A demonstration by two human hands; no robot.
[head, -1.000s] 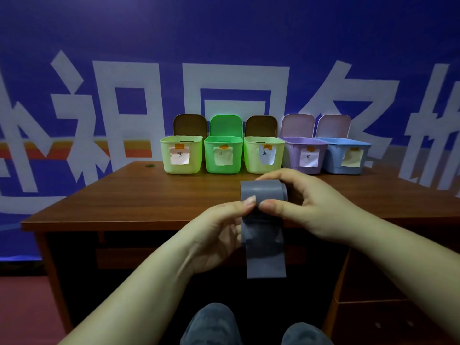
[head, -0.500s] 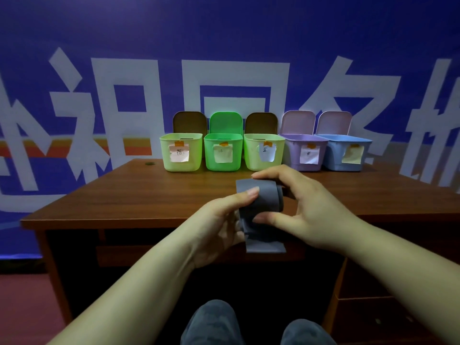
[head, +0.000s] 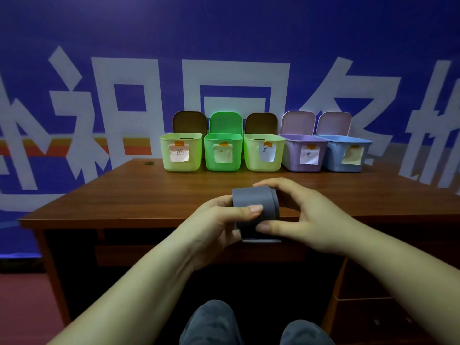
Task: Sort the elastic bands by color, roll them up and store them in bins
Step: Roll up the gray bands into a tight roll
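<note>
Both hands grip a rolled grey band

The left hand [head: 219, 225] and right hand [head: 306, 220] pinch the grey elastic band [head: 251, 199] (nearly all rolled) above the tabletop's [head: 149, 195] near edge; five bins [head: 263, 153] line the far edge.

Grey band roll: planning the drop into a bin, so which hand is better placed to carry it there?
Probably the right hand: it wraps the grey band roll, while the left hand mainly pins the end with its thumb.

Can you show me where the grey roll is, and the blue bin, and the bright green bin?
grey roll [head: 251, 199]: head view, on its outer wrapped face.
blue bin [head: 336, 155]: head view, on its front wall left of the note.
bright green bin [head: 222, 165]: head view, on its front wall below the note.
</note>
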